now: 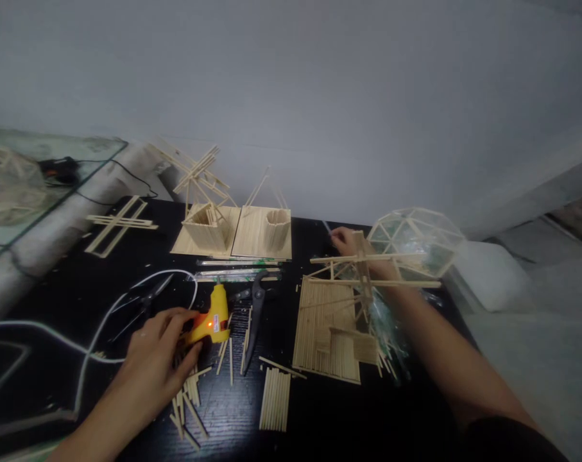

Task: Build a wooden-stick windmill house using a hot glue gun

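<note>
My left hand (pixel 163 350) is closed around the handle of a yellow hot glue gun (pixel 217 314), whose red light glows and whose nozzle points toward the back. At the back right, my right hand (pixel 346 242) pinches a thin translucent glue stick (pixel 326 228). My right forearm passes behind a windmill-like model of wooden sticks (pixel 362 276), which stands on a stick panel (pixel 319 321). Pliers with dark handles (pixel 256 308) lie right of the glue gun, and scissors (pixel 149 298) lie behind my left hand.
Two stick models on square bases (pixel 266 240) stand against the wall. A stick cross frame (pixel 122 224) lies at the left, near a white cable (pixel 86 346). Loose sticks (pixel 189 404) and a small panel (pixel 275 398) lie in front. A domed stick frame (pixel 413 240) is at the right.
</note>
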`<state>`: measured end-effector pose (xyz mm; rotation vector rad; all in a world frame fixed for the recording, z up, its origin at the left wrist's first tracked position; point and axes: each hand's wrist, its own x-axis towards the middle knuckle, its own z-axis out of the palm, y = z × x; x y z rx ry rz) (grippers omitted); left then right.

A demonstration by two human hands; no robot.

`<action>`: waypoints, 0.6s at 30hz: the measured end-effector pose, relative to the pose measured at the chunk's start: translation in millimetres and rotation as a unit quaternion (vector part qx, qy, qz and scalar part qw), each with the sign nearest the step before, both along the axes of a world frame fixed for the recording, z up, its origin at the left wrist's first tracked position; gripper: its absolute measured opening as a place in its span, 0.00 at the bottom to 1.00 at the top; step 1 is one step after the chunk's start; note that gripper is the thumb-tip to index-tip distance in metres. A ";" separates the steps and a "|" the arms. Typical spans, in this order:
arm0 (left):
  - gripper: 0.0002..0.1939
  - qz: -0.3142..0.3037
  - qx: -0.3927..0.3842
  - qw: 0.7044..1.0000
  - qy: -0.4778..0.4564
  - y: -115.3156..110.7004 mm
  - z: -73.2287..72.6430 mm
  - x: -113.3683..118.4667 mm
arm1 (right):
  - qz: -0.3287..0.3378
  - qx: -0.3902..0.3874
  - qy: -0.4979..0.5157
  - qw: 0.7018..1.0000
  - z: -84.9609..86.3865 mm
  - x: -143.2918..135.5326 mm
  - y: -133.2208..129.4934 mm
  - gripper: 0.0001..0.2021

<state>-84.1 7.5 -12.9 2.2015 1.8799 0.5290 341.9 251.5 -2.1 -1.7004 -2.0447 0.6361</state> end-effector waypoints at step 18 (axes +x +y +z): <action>0.17 -0.031 -0.041 0.997 -0.052 12.3 21.1 10.1 | -0.140 0.395 0.320 0.850 168.3 51.5 -68.9 0.15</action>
